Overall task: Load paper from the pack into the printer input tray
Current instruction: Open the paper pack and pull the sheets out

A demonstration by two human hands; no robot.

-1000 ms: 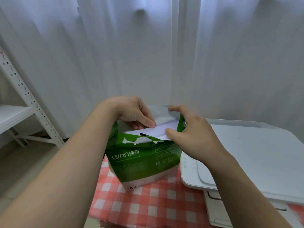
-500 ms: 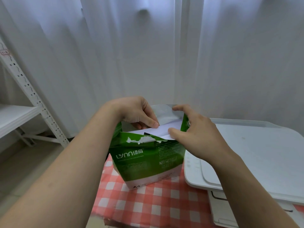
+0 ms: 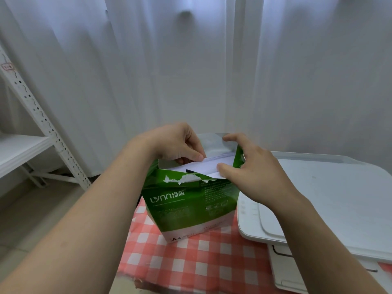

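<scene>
The paper pack (image 3: 191,200) stands upright at centre frame on the cloth-covered counter (image 3: 191,262), its torn top open and a strip of white sheets (image 3: 212,164) showing in the mouth.

Change over the last second: small. Both hands hold the same places at the mouth, and the exposed strip of sheets is about as broad as before. The right index finger has lifted away from the thumb and now touches the rear flap (image 3: 212,141) of the wrapper. Judged from this, the mouth is being held wider, but no sheets have been drawn out. Loading has not begun.

State of the hands:
- Left hand (image 3: 178,143): fingers (image 3: 183,160) curled into the mouth behind the sheets, thumb pressed on their upper edge. The hand pinches the sheets.
- Right hand (image 3: 254,172): thumb on the front of the sheets at the right corner, remaining fingers curled round the right edge of the pack. The hand grips the pack there.

Surroundings: the printer (image 3: 318,198) sits just beside the pack on the right, lid flat and closed. The input tray cannot be identified from this view. A white curtain (image 3: 191,60) fills the background. A shelf rack (image 3: 42,124) stands at the left, well apart.

Obstructions: the torn front edge of the wrapper stands close against the sheets and may catch them on withdrawal. The right forearm crosses the front of the printer.
</scene>
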